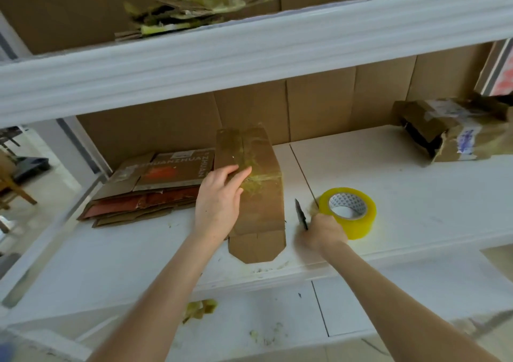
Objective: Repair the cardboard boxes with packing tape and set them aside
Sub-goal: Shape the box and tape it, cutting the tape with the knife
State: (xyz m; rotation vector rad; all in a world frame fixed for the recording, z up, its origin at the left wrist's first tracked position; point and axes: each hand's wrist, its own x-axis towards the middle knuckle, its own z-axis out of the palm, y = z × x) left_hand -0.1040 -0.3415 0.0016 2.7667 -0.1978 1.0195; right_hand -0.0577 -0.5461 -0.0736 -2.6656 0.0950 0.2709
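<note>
My left hand (219,195) lies palm down on the flattened brown cardboard box (261,209), fingers straight and close together. Their tips press on the glossy yellowish tape that runs across and along its upper half. That box lies lengthwise away from me on the white shelf board (402,184), its near flap reaching the board's front edge and its far end almost at the cardboard sheet lining the back. My right hand (322,229) is blurred, but its fingers are curled into a fist round the small knife with a dark blade (301,214), whose blade sticks up and away from me, just right of the box. Close against that fist, on its right, the roll of yellowish clear packing tape (348,213) lies flat on the board with its white core showing. Left of the box, partly under its edge, sits a stack of flattened printed cartons (150,186) with red panels and white lettering. Well off at the right rear lies a crumpled brown parcel box (449,131) with torn tape and a blue-printed label. Crumpled tape scraps (200,307) lie on the lower ledge near me, and more taped cardboard offcuts (188,8) sit on the upper shelf above the thick white shelf beam (249,56).
</note>
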